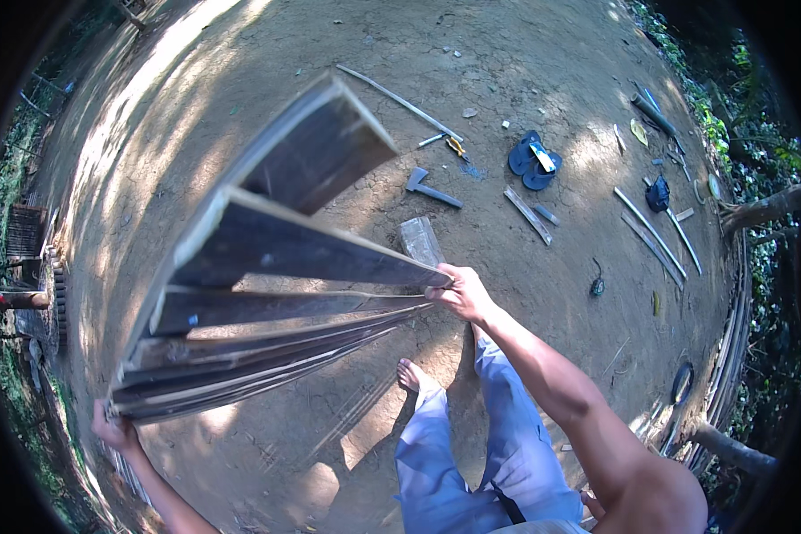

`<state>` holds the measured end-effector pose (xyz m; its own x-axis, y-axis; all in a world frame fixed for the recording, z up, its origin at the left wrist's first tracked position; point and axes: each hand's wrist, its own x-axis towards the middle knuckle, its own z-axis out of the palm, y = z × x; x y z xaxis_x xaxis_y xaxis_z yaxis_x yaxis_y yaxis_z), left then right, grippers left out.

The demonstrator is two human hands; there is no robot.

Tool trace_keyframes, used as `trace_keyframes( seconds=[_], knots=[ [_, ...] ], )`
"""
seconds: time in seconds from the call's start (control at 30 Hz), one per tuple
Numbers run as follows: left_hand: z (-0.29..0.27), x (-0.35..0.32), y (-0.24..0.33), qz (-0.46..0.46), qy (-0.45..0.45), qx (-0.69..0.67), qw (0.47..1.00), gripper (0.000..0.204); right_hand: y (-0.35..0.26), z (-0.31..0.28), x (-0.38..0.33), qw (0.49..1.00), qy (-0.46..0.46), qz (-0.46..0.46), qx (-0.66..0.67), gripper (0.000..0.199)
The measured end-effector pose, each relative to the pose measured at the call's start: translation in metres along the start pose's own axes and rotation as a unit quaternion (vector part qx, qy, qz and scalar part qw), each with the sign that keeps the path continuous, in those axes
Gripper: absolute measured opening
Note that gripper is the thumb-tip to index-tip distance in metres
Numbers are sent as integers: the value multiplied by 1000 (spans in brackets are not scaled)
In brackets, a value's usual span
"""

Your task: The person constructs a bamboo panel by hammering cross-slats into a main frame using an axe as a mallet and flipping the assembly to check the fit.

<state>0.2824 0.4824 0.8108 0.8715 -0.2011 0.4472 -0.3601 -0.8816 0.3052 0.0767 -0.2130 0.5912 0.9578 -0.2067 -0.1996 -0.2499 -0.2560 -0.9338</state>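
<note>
A large slatted wooden piece [307, 238], with dark faces and pale edges, hangs raised off the ground at the left and middle. Its slats spread apart toward the far side and run close together toward me. My right hand [461, 292] is closed round the slat ends on its right side. At the near left corner, my left hand [116, 429] grips the edge, its fingers partly hidden. A squared wooden block [420, 241] rests on the dirt just beyond my right hand. Past it lies a hatchet [432, 190]. My bare foot [409, 375] is on the ground below.
Dark flip-flops [535, 161] lie ahead with a small packet on them. A long pole [400, 100], an orange-handled tool [455, 147] and wood strips [528, 214] are scattered about. Several sticks [651, 233] lie at the right, near a log [765, 208] and foliage.
</note>
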Motion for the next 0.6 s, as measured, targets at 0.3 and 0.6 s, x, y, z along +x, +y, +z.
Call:
trace_keyframes(
  seconds=[0.3, 0.6],
  knots=[
    [161, 167, 25, 64, -147, -54, 986, 101, 26, 15, -93, 997, 76, -9, 24, 55],
    [238, 197, 68, 32, -42, 170, 984, 83, 21, 35, -54, 994, 70, -75, 28, 28]
  ],
)
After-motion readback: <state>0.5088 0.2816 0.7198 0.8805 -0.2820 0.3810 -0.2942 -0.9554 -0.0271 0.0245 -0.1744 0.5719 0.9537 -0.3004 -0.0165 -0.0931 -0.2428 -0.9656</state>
